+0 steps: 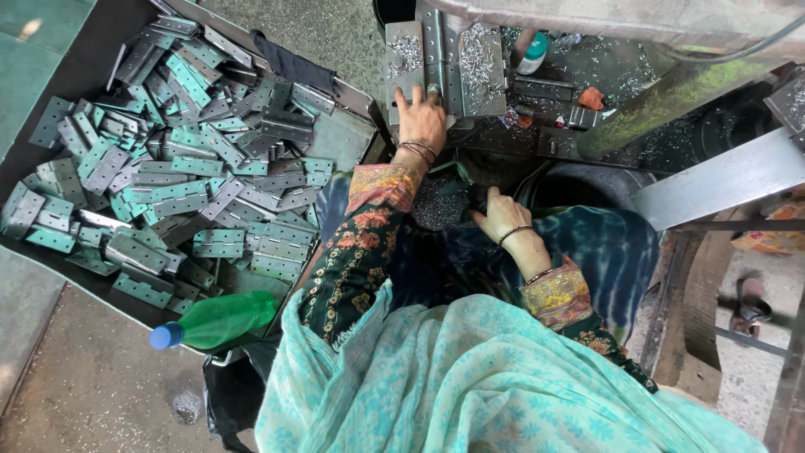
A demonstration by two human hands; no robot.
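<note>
Left hand (pixel 422 117) lies flat, fingers spread, gripping nothing, on a grey hinged steel plate (pixel 444 63) littered with metal shavings on the machine bed. Right hand (pixel 501 214) rests in the lap on dark shavings; grip state cannot be determined. Tray of flat grey-green perforated hinge plates (pixel 180 168) lies left

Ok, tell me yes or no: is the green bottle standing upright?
No, the green bottle lies on its side at the edge of the tray of metal hinge plates, blue cap pointing left.
</note>
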